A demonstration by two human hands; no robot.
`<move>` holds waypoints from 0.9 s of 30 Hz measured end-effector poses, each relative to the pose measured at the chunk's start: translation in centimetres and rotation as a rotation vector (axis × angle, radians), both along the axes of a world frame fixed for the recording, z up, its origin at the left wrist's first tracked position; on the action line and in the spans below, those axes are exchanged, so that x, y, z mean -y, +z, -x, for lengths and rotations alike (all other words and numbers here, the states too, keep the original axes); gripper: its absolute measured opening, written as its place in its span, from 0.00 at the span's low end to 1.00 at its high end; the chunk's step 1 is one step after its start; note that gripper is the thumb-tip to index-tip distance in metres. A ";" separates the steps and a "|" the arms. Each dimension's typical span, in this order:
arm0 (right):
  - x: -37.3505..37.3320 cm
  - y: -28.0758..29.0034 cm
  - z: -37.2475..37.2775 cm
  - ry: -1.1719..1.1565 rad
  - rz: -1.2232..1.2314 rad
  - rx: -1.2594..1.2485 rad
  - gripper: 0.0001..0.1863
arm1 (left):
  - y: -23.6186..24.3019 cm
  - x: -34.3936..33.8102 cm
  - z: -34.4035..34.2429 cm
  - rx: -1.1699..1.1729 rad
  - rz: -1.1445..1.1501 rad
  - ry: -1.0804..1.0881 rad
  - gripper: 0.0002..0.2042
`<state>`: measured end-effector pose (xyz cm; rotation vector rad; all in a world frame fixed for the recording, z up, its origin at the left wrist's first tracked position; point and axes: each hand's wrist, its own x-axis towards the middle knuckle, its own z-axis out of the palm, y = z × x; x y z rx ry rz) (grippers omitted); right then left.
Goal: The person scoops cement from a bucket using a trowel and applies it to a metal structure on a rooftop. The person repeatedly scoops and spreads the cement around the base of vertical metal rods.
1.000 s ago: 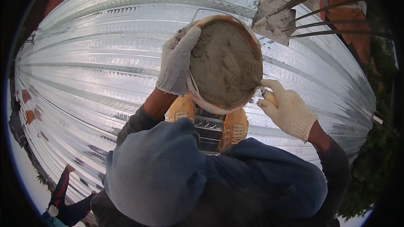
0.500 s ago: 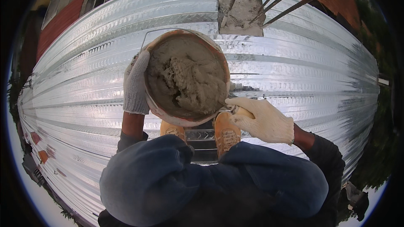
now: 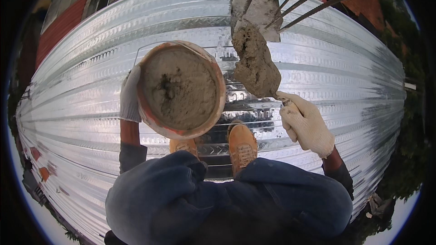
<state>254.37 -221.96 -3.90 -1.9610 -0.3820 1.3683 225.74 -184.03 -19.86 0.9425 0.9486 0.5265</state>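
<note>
My left hand (image 3: 130, 97), in a grey knit glove, grips the left side of a round, stained bucket (image 3: 180, 88) of wet grey mortar, with its wire handle leaning up at the back. My right hand (image 3: 306, 122), in a cream glove, is closed on the handle of a trowel (image 3: 288, 103). Its blade is hidden under a big lump of wet mortar (image 3: 254, 63), held out right of the bucket, just short of a rough grey concrete patch (image 3: 261, 13).
Ribbed shiny metal sheeting (image 3: 91, 72) surrounds me. Several rusty rebar rods (image 3: 327, 4) rise from the concrete patch at the upper right. My tan shoes (image 3: 241, 149) are below the bucket. Red roofing (image 3: 59, 36) and trees (image 3: 395, 163) lie beyond the edges.
The trowel has come up out of the bucket carrying mortar and swung forward and right. The bucket has shifted left and slightly lower in view.
</note>
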 end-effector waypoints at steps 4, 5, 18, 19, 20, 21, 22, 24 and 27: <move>0.0 -1.9 -2.2 -0.051 0.004 -0.010 0.26 | -0.5 -0.1 0.4 -0.023 -0.042 -0.022 0.23; -0.5 -2.5 -3.0 -0.064 0.025 -0.033 0.26 | -0.8 -0.5 0.8 -0.019 -0.036 -0.044 0.23; -7.2 -14.1 -9.6 -0.507 -0.374 -0.759 0.28 | -1.2 -0.5 1.5 -0.043 -0.048 0.017 0.24; -6.8 -13.1 -8.9 -0.533 -0.294 -0.599 0.28 | -1.2 -0.3 1.1 -0.014 -0.029 0.010 0.24; -6.4 -13.1 -8.5 -0.415 -0.265 -0.418 0.27 | -1.1 0.0 0.7 0.013 -0.011 0.004 0.24; -6.1 -13.1 -8.1 -0.294 -0.233 -0.240 0.27 | -1.1 0.2 0.4 0.038 0.007 -0.001 0.23; -5.9 -12.7 -7.9 -0.174 -0.208 -0.057 0.26 | -1.8 -0.3 0.8 0.021 -0.033 0.000 0.24; -7.0 -13.7 -7.0 -0.125 -0.098 0.074 0.26 | -4.4 -2.0 3.1 -0.030 -0.112 0.008 0.24; -7.9 -16.2 -6.5 -0.039 0.009 0.254 0.26 | -4.7 -2.0 2.8 -0.022 -0.079 -0.013 0.24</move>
